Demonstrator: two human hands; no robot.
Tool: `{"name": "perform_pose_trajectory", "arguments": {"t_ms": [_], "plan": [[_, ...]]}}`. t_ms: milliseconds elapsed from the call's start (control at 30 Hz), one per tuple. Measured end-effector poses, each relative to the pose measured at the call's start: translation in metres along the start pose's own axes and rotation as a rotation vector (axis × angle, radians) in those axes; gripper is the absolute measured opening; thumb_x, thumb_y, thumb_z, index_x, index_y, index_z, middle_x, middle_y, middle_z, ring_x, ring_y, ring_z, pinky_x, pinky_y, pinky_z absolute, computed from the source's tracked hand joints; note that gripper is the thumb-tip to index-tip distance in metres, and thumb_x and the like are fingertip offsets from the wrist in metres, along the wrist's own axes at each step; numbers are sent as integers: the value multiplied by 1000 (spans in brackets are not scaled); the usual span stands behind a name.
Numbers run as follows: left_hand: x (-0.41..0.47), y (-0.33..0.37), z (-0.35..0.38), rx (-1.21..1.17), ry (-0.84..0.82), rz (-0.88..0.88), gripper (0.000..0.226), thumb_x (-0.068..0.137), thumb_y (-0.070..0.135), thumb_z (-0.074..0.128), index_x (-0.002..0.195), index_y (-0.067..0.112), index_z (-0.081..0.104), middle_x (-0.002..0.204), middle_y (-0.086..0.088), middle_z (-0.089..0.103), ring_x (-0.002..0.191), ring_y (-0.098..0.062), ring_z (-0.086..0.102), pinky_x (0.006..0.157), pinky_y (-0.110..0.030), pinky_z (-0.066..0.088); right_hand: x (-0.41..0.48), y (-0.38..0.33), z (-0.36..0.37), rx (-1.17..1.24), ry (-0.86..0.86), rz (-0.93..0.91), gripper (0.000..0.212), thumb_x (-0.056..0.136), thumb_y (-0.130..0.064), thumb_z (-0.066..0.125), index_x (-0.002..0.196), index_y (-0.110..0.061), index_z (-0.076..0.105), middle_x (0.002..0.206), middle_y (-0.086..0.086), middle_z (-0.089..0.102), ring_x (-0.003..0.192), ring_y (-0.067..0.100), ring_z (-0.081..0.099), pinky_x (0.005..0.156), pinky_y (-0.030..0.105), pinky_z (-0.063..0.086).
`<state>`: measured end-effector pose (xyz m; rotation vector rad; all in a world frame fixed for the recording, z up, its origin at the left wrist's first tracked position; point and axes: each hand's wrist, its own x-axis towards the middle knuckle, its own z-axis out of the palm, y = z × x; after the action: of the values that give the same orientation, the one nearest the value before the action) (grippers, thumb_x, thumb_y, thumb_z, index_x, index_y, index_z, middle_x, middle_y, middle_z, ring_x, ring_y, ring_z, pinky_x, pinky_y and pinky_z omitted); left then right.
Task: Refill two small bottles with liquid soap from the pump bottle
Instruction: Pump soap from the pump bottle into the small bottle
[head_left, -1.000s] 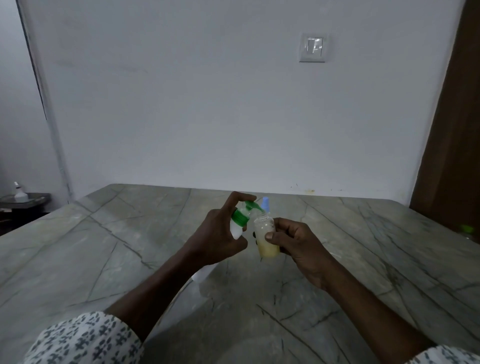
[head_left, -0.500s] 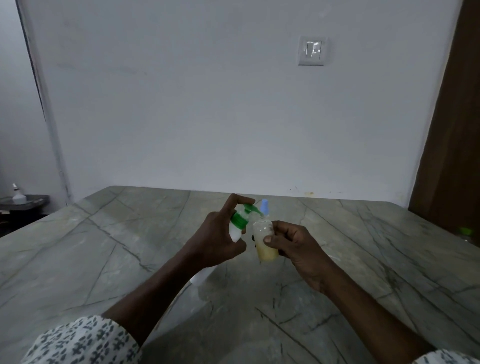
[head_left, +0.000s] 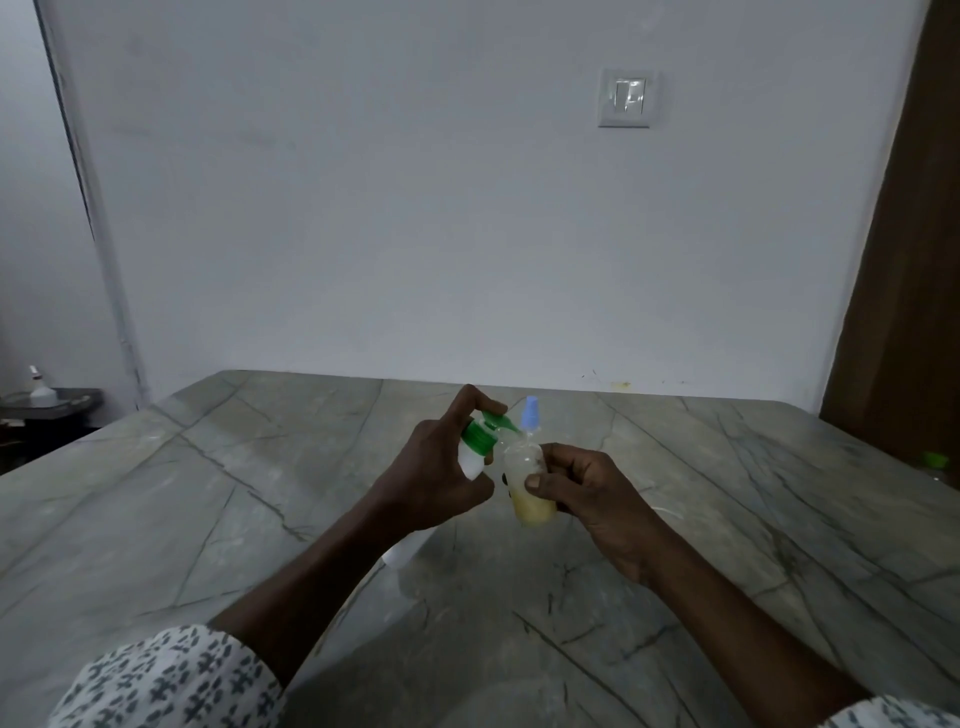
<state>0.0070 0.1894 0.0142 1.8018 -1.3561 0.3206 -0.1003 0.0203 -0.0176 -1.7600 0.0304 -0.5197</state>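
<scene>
The left hand (head_left: 436, 473) is gripping the white pump bottle (head_left: 471, 461) around its shoulder and holding it tilted above the bench (head_left: 208, 493), with the forefinger (head_left: 475, 397) hooked over the green pump head (head_left: 493, 418). The right hand (head_left: 587, 493) is pinching a clear small bottle (head_left: 524, 483) between thumb and curled fingers and holding its mouth just under the nozzle. Compared with a second ago, almost nothing is shifting. Both hands are keeping the same grips and sitting only a shade lower in the view, and the forefinger is staying on the pump. This looks like steady pumping, not a change of step. Yellowish soap (head_left: 532, 512) is filling the lower part of the small bottle (whether the level is rising cannot be told), so this bottle is judged only partly filled. A blue cap (head_left: 530, 413) is showing right behind its mouth, but what it belongs to is unclear. Further out, a light switch (head_left: 625, 98) is sitting on the wall.
</scene>
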Motion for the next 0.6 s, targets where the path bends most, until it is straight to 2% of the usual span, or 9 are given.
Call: {"name": "perform_pose_trajectory", "arguments": {"t_ms": [167,267,433,533,600], "plan": [[0,0,0,-3,-18,19,74,69,5,74,130,29,39,87,6,66,75,-6,61,63,-12,49,1,-1,-4,41,17,2,25,91,-8,63,113,-17,70,109,7,75,106,28,69,97,46,54],[0,0,0,-3,-13,28,76,68,5,73,131,29,38,86,6,66,74,-6,61,62,-14,50,1,-1,-4,49,24,3,26,91,-7,62,114,-16,70,110,7,75,105,26,69,97,46,54],[1,-2,1,2,-9,15,73,69,6,74,129,29,39,90,4,68,78,-4,62,65,-12,51,1,0,-4,32,22,5,28,91,-8,63,119,-12,68,111,8,74,106,26,69,98,46,53],[1,-2,1,7,5,15,66,70,5,76,122,27,42,95,2,67,84,-1,61,67,-8,49,0,0,-3,11,3,8,26,91,-8,62,114,-19,69,110,4,75,104,21,70,97,41,54],[0,-2,1,9,10,11,66,70,5,76,119,30,40,96,1,67,86,0,60,68,-7,48,-1,0,-2,9,-4,12,27,92,-9,63,117,-16,68,112,3,74,104,19,70,98,41,54]]}}
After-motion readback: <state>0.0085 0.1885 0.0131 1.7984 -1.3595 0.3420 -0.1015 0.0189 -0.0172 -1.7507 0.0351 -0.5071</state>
